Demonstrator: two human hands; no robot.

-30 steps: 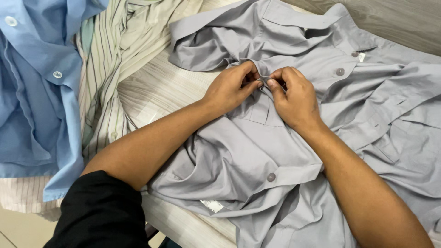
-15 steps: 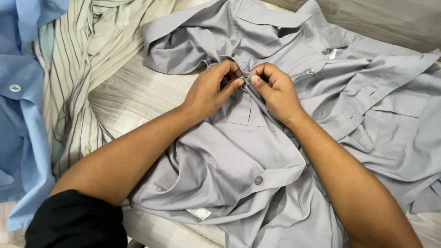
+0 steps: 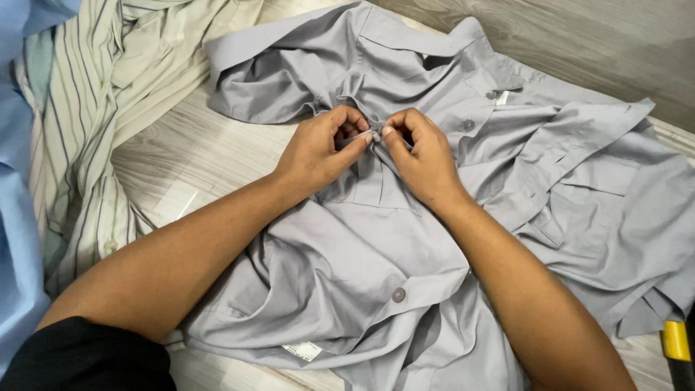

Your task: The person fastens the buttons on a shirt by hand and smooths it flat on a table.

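Both hands stayed pinched at the grey shirt [image 3: 376, 239] placket: left hand [image 3: 318, 148], right hand [image 3: 420, 156] closed, probably on a button; only the view shifted.

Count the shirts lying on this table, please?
3: a grey shirt under both hands, a striped shirt to its left, a blue shirt at the left edge. Others may lie off-frame.

Pale wood-grain tabletop [image 3: 217, 156], even light
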